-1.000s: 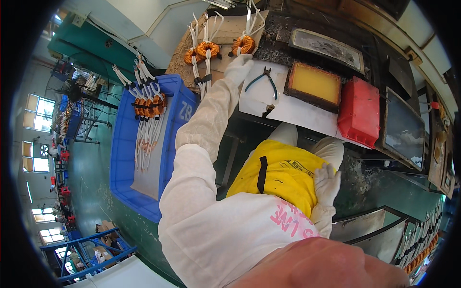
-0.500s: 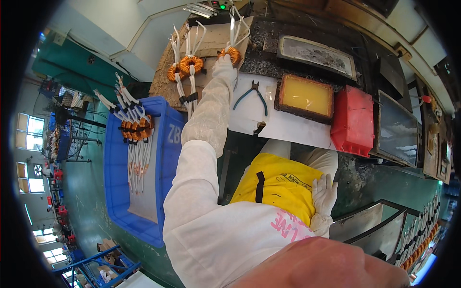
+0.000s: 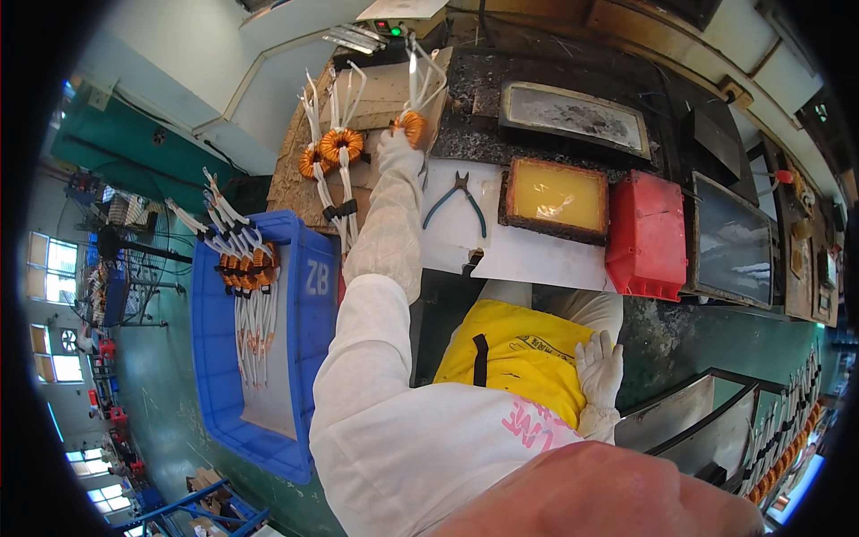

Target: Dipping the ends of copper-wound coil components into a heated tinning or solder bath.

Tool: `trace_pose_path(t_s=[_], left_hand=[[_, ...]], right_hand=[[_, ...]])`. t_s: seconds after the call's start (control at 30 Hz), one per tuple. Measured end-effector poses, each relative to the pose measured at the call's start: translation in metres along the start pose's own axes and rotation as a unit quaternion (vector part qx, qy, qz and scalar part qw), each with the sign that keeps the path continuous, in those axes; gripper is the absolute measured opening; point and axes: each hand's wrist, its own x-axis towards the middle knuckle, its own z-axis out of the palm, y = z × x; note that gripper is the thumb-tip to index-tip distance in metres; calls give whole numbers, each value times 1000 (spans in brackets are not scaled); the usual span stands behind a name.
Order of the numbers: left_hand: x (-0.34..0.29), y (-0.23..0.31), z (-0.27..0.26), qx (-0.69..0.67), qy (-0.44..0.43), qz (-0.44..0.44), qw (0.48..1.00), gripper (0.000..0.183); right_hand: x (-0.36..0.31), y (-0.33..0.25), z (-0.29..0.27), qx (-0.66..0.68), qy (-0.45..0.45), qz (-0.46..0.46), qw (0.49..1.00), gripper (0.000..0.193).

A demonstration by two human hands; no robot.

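Observation:
My left hand (image 3: 396,148), in a white glove, reaches far forward and grips an orange wound coil (image 3: 412,124) with long white leads, held over the brown board (image 3: 385,89) at the back of the bench. Two more orange coils (image 3: 331,148) with white leads lie on that board just left of the hand. My right hand (image 3: 599,367), also gloved, rests open against the yellow apron (image 3: 510,353) on my lap, holding nothing.
A blue bin (image 3: 295,358) at my left holds several orange coils (image 3: 246,264) with white leads. Blue-handled pliers (image 3: 458,199) lie on a white sheet. Beyond are a yellow-filled tray (image 3: 557,199), a red box (image 3: 646,234) and dark metal trays (image 3: 573,112).
My left hand has kept its hold on the coil at the far board. The view has shifted, so the bench and bin sit lower in the picture. My right hand has stayed on the apron.

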Motion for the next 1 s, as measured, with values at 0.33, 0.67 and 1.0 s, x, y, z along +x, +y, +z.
trace_pose_path(t_s=[0.33, 0.67, 1.0], left_hand=[[-41, -28, -48, -201, 63, 29, 977, 68], [-175, 16, -153, -492, -287, 133, 811, 56], [-318, 77, -61, -422, -752, 65, 501, 63]], right_hand=[[-2, 0, -2, -3, -13, 4, 1000, 42], [-10, -6, 10, -22, -122, 15, 992, 49], [-67, -39, 40, -63, -277, -111, 952, 54]])
